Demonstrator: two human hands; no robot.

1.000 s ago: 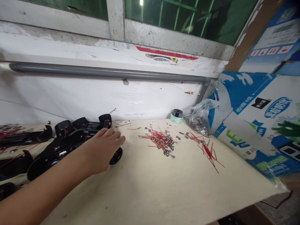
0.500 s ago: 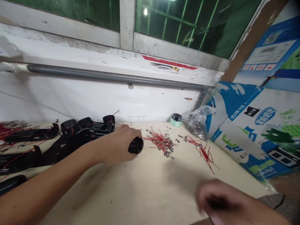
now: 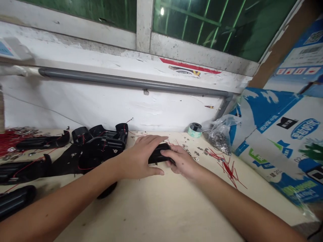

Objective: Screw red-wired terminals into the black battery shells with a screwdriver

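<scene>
A black plastic housing (image 3: 158, 154) is held above the table between my two hands. My right hand (image 3: 180, 159) grips its right end, thumb on top and fingers curled underneath. Around its left end is my left hand (image 3: 136, 158), fingers stretched and thumb spread apart below; the palm hides that end of the part. Just left of my left hand lie several similar black housings (image 3: 107, 144) with thin red wires. Behind my right hand, a pile of red wires with small metal contacts (image 3: 185, 148) is partly covered.
More red wires (image 3: 230, 171) lie to the right. A clear bag of metal pieces (image 3: 219, 139) and a tape roll (image 3: 194, 130) stand by the wall. Blue-and-white cartons (image 3: 277, 134) border the table's right side. More wired housings (image 3: 25, 168) lie at the left.
My right hand has come from the lower right to the middle and taken hold of the black housing. My left hand's fingers have straightened around it. The view has shifted slightly left.
</scene>
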